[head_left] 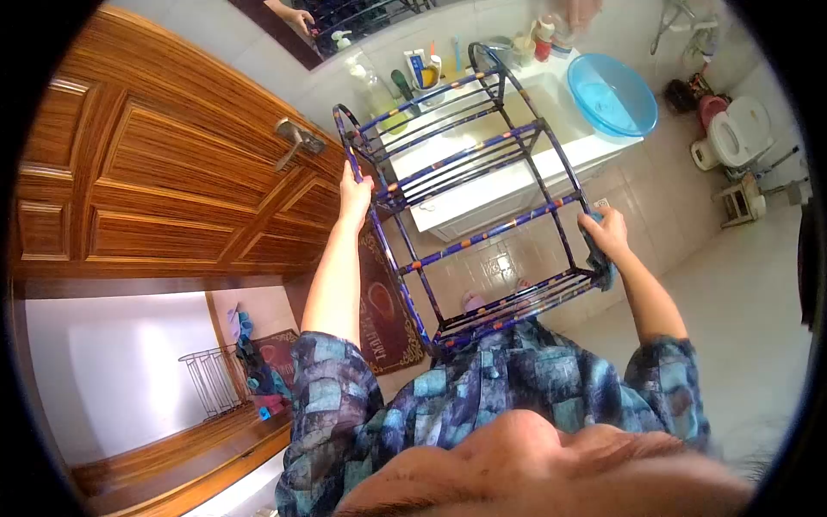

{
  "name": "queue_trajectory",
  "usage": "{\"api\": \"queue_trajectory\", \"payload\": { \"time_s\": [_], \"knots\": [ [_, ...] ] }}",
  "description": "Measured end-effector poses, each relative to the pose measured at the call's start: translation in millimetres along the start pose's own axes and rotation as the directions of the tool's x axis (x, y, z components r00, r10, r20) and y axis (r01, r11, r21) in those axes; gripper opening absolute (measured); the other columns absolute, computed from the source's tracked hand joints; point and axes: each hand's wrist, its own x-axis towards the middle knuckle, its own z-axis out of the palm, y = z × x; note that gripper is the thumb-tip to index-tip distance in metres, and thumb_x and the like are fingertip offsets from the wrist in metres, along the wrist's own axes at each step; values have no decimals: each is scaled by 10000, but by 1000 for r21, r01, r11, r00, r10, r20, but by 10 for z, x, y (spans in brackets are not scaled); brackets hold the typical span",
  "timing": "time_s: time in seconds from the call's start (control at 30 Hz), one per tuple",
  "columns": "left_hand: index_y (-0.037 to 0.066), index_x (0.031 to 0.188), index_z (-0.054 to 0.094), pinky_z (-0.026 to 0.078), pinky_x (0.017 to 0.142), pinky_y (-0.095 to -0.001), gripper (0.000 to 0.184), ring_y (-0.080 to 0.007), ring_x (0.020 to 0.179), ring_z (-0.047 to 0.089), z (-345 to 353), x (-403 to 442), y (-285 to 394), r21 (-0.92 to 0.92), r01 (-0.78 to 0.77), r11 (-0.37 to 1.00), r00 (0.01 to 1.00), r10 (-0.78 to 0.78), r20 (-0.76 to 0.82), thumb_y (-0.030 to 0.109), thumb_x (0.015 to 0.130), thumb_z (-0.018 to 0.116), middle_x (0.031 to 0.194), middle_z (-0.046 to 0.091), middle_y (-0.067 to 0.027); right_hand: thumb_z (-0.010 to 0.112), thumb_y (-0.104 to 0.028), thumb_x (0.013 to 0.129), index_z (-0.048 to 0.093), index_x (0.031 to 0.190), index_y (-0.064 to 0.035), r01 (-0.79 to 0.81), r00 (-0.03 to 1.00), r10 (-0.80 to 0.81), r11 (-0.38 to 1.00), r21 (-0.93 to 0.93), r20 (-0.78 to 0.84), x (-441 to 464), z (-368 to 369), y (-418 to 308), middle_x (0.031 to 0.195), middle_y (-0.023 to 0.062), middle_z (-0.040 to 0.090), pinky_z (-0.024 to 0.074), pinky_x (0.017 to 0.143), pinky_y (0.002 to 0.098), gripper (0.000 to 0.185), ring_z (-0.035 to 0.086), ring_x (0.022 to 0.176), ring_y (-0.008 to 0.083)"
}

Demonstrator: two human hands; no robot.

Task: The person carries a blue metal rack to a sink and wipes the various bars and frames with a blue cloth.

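Observation:
A tiered metal rack (pixel 482 234), blue with orange patches and dark bars, is held up in front of my body at a tilt. Its far end reaches over the washbasin counter. My left hand (pixel 354 194) is closed around the rack's left side rail. On the right side, my right hand (pixel 606 231) presses a grey-blue cloth (pixel 600 263) against the rail near the lower shelf. The fingers of that hand are curled over the cloth, and part of the cloth hangs below them.
A wooden door (pixel 172 164) with a metal handle (pixel 295 144) stands at the left. Behind the rack, the white counter (pixel 594 146) bears a blue basin (pixel 612 95), bottles and a toothpaste cup. A toilet (pixel 738 131) is at the far right. A dark red mat (pixel 379 297) lies below left.

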Motion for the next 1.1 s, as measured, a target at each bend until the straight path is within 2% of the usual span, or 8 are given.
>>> {"api": "queue_trajectory", "payload": {
  "time_s": [0.17, 0.3, 0.43, 0.57, 0.63, 0.77, 0.93, 1.1],
  "knots": [
    [-47, 1479, 88, 390, 927, -261, 815, -169, 1063, 502, 41, -52, -163, -388, 41, 921, 999, -52, -16, -73, 786, 515, 1263, 519, -111, 670, -465, 686, 676, 756, -2, -156, 984, 148, 984, 81, 98, 191, 1, -123, 646, 153, 635, 478, 656, 402, 469, 633, 662, 280],
    [20, 1495, 51, 161, 1147, -349, 773, -243, 1413, 222, 53, -507, -497, -492, 19, 871, 1000, -23, -2, 99, 906, 546, 1534, 219, -168, 688, -421, 702, 667, 731, 35, -147, 988, 138, 977, 152, 70, 249, 37, -106, 621, 133, 626, 470, 609, 368, 457, 612, 611, 214],
    [141, 1231, 427, 483, 529, -259, 453, -116, 715, 562, 213, -1531, -817, -451, 379, 808, 899, -438, -30, 500, 956, 449, 930, 536, -24, 695, -326, 763, 666, 692, 40, -123, 991, 99, 950, 288, 94, 304, 133, -106, 575, 50, 591, 419, 481, 299, 374, 538, 512, 113],
    [146, 1183, 432, 413, 379, -241, 447, -117, 465, 481, 609, -2324, -403, -384, 429, 818, 881, -473, -24, 534, 963, 407, 787, 495, -31, 716, -332, 785, 650, 715, 37, -237, 968, 192, 914, 329, 164, 368, -23, -360, 601, 34, 579, 404, 461, 287, 380, 526, 504, 107],
    [154, 1132, 464, 211, 344, -203, 324, -34, 391, 284, 577, -2314, -403, -487, 439, 755, 883, -464, 77, 442, 1001, 391, 621, 387, 36, 733, -440, 735, 677, 810, 50, -259, 953, 191, 916, 307, 234, 486, -26, -250, 692, 104, 655, 482, 604, 311, 499, 613, 624, 159],
    [154, 1092, 474, 178, 350, -215, 321, -44, 387, 232, 546, -2211, -426, -552, 481, 681, 864, -474, 168, 452, 997, 403, 571, 322, 45, 739, -385, 782, 694, 871, 30, 90, 993, -54, 910, 405, -100, 488, -230, -305, 733, 76, 660, 477, 624, 278, 427, 602, 663, 115],
    [141, 1080, 481, 154, 369, -240, 350, -48, 407, 205, 569, -2248, -474, -526, 482, 701, 865, -477, 157, 473, 988, 417, 566, 275, 56, 675, -268, 858, 689, 966, -35, 86, 993, -114, 747, 659, 0, -219, -317, -1589, 853, 23, 654, 494, 658, 268, 256, 599, 774, 105],
    [138, 1017, 479, 153, 364, -245, 307, -51, 397, 224, 624, -2248, -460, -531, 476, 701, 858, -503, 105, 438, 996, 419, 563, 296, 47, 686, -321, 804, 644, 1050, -112, 745, 600, -797, 588, 315, 66, -557, 1381, -2405, 919, 84, 591, 492, 761, 376, 325, 616, 874, 289]
  ]
}}
